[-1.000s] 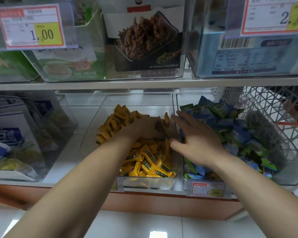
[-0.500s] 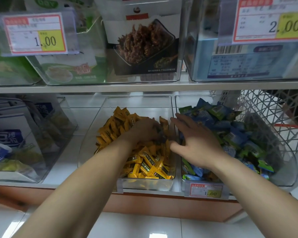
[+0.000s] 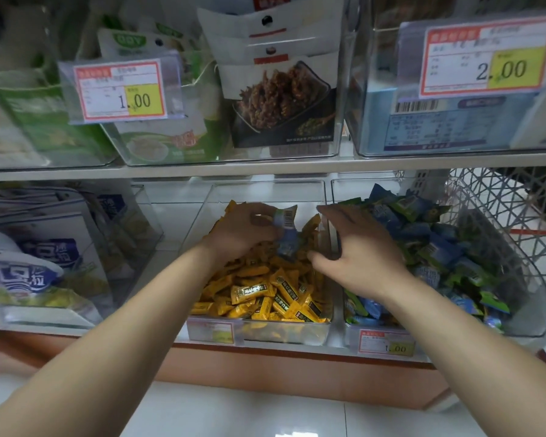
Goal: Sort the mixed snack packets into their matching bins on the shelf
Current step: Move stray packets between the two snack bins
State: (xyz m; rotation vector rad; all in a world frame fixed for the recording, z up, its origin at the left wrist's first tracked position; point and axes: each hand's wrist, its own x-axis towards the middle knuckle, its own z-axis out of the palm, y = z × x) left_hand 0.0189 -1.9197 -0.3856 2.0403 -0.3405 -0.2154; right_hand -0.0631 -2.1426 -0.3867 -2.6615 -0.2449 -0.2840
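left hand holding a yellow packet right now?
No: the left hand pinches a blue packet with a barcode on it, held just above the yellow packets in the middle bin.

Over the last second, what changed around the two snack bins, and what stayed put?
The left hand, earlier dug into the yellow packets, has lifted and now grips blue packets above the yellow bin. The right hand stays spread, holding nothing, over the divider beside the blue-and-green bin. Both piles look otherwise unchanged.
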